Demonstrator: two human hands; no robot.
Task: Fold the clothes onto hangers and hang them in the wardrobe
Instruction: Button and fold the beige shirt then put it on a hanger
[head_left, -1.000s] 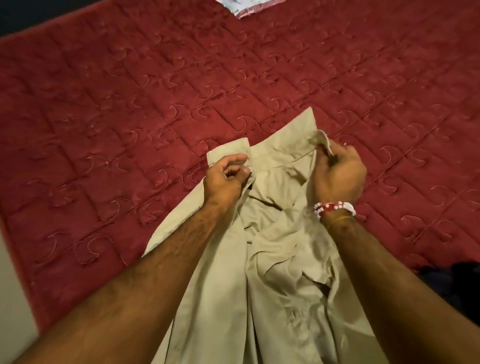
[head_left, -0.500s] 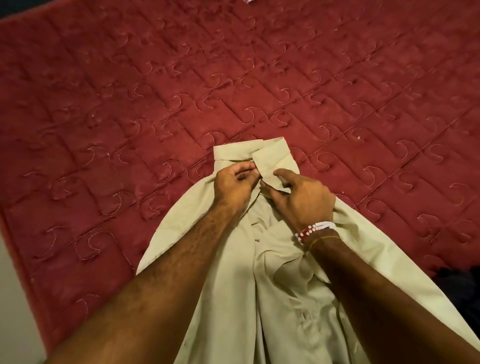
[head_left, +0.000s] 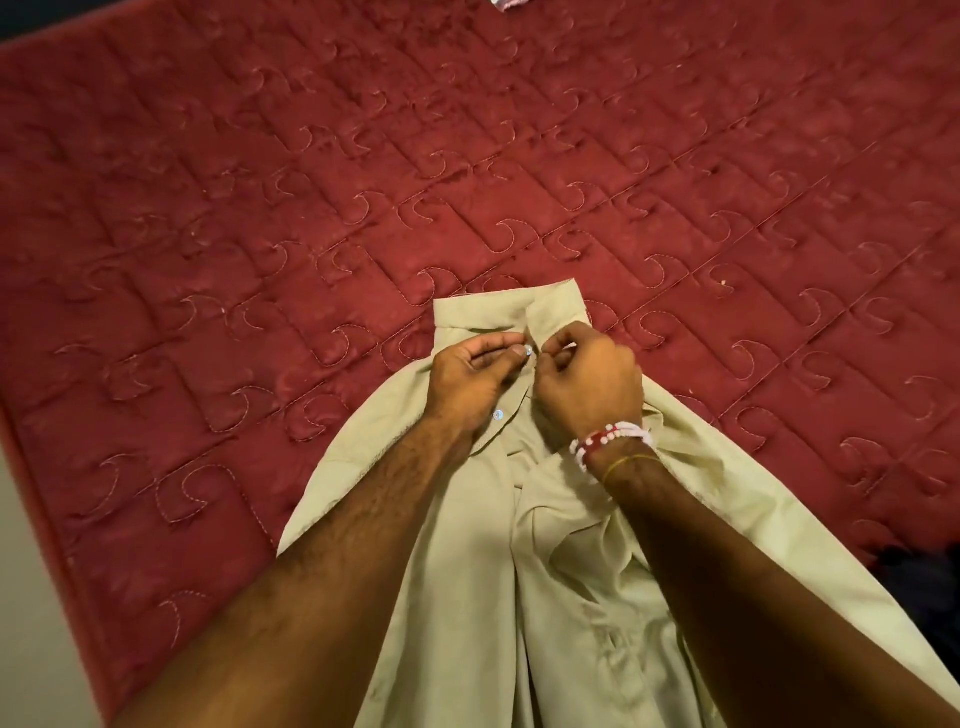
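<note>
A beige button-up shirt lies front up on the red quilted bedspread, its collar pointing away from me. My left hand pinches the left placket at the top button, just below the collar. Facing it, my right hand, with bead bracelets at the wrist, pinches the opposite edge of the placket. The two hands nearly touch at the button. A second button shows lower, beside my left wrist. No hanger or wardrobe is in view.
The bedspread's left edge runs diagonally with pale floor beyond it. A dark garment lies at the right edge. A scrap of light patterned fabric peeks in at the top.
The shirt front was open and rumpled; both hands have drawn the collar sides together. My right hand has moved left from the collar's right point to meet my left at the top button.
</note>
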